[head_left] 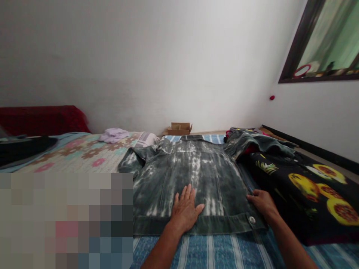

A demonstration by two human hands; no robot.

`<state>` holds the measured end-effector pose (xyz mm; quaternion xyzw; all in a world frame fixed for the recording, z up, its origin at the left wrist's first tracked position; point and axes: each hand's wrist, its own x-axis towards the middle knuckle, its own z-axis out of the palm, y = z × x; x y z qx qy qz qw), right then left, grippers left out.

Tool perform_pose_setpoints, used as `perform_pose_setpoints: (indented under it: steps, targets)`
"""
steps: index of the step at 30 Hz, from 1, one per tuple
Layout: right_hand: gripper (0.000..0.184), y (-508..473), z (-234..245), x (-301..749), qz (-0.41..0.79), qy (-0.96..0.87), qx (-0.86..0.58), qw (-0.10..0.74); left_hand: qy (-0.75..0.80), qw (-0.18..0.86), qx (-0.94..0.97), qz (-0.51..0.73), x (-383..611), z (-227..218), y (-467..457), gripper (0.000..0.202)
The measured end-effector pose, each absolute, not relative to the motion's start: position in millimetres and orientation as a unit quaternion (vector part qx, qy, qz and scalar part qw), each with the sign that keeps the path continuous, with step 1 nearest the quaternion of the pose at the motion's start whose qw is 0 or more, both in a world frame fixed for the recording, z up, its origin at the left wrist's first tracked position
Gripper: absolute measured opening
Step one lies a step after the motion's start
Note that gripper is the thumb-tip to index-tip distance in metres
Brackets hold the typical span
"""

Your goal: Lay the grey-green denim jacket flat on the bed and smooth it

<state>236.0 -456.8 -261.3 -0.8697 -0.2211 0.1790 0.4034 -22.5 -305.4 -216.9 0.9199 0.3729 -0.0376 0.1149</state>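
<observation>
Head view gives us a mottled grey-green denim jacket (193,175) in the middle of the frame, spread back side up on a blue-and-white striped sheet (207,250), its collar (192,137) pointing at the wall. We see the left hand (185,210) flat on the lower back panel, just above the hem, its grip wide with the fingers fanned and holding nothing. Our right hand (263,203) touches the jacket's side edge, right of centre, above a hem button (252,220); that grip is narrow, though we cannot tell whether the cloth is pinched. One sleeve (260,144) lies over a black fruit-print cloth (297,186) at the right of the frame; the other bends at centre left (the lower left corner is pixelated). Behind the collar stands an open cardboard box (180,129).
</observation>
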Motion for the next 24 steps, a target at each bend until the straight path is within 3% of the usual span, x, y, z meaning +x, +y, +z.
perform_pose_setpoints:
  steps: [17,24]
  targets:
    - [0.020,-456,-265,236,0.123,-0.298,-0.918,0.232,0.391,0.140,0.909,-0.019,-25,-217,-309,0.071]
    - [0.028,-452,-230,203,0.040,-0.283,-0.956,0.073,0.393,0.144,0.908,-0.020,-25,-217,-310,0.069]
